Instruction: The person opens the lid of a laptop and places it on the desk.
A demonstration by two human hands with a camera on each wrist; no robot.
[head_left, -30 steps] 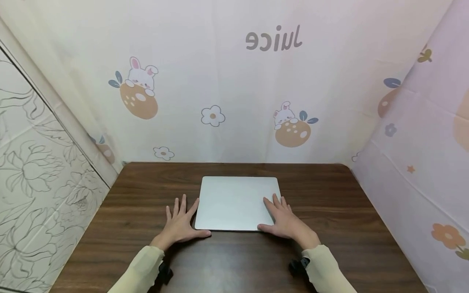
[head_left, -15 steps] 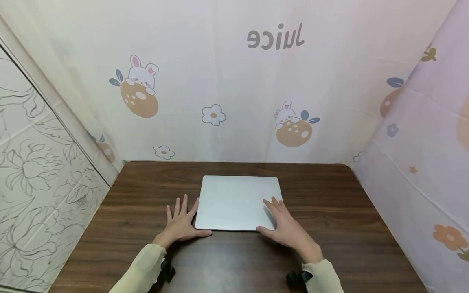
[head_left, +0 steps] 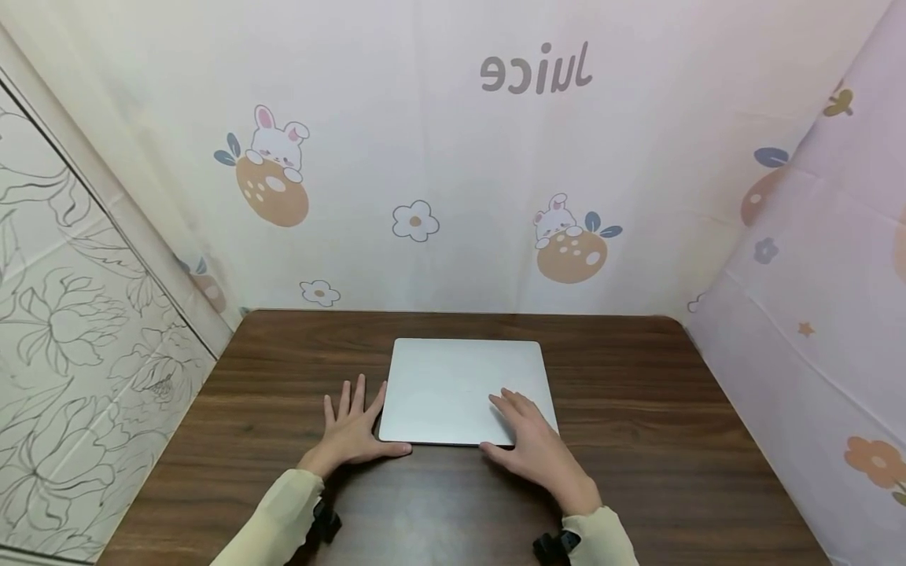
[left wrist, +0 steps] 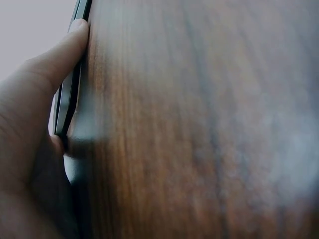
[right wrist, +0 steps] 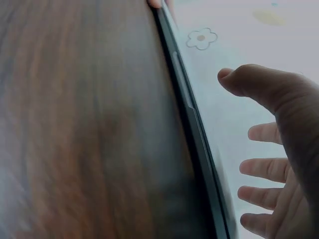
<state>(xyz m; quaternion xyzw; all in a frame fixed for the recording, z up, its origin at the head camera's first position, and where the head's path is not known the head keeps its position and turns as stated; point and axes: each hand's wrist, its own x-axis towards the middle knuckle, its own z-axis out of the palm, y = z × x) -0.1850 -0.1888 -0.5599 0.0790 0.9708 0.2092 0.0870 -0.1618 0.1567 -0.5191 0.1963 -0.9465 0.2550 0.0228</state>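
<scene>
A closed silver laptop (head_left: 460, 385) lies flat on the brown wooden table. My left hand (head_left: 351, 438) is at its front left corner, with fingers spread along the left side and thumb along the front edge. In the left wrist view, the thumb (left wrist: 60, 52) of that hand touches the laptop's dark edge (left wrist: 70, 94). Over the front right part of the lid is my right hand (head_left: 534, 448), fingers extended and holding nothing. The right wrist view shows its fingers and thumb (right wrist: 254, 84) apart from the laptop edge (right wrist: 192, 124), near the notch in the front.
The wooden table (head_left: 637, 393) extends on every side of the laptop. Behind it hangs a pale curtain (head_left: 340, 157) printed with rabbits and flowers. A flower-patterned panel (head_left: 78, 330) stands at the left, and more curtain (head_left: 821, 314) at the right.
My right hand has come off the laptop's right side and shifted left over the lid. The left hand keeps its place at the corner. The laptop stays closed.
</scene>
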